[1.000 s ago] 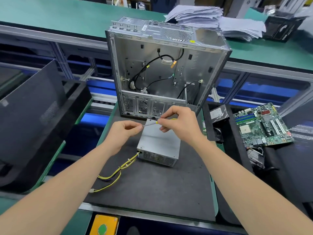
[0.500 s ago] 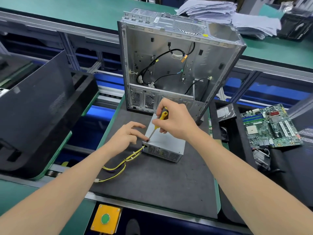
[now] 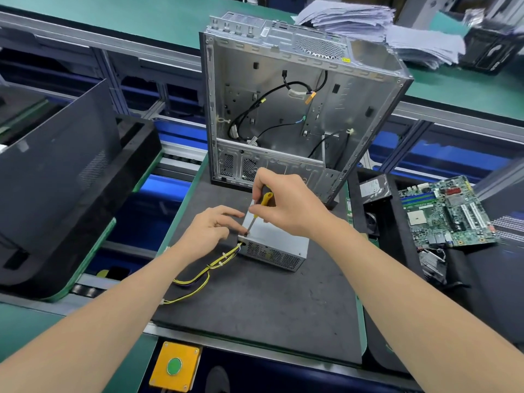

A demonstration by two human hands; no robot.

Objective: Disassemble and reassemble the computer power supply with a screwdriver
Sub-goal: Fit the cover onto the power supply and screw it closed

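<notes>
A silver power supply (image 3: pixel 279 242) lies flat on the dark mat (image 3: pixel 255 304), its vented side facing me and yellow cables (image 3: pixel 198 279) trailing off to the left. My right hand (image 3: pixel 286 205) grips a yellow-handled screwdriver (image 3: pixel 261 207) that slants down to the unit's near-left top corner. My left hand (image 3: pixel 209 231) sits at that same corner, its fingertips pinching at the screwdriver tip. Whatever is under the tip is too small to make out.
An open, stripped computer case (image 3: pixel 297 109) stands upright just behind the power supply. A motherboard (image 3: pixel 445 211) and a hard drive (image 3: pixel 373 188) lie to the right. A black side panel (image 3: pixel 56 171) leans at the left. A yellow box with a green button (image 3: pixel 174 365) sits near the front edge.
The screwdriver went from level between both hands to slanting down, with its tip on the power supply's near-left corner. My left hand followed down to that corner.
</notes>
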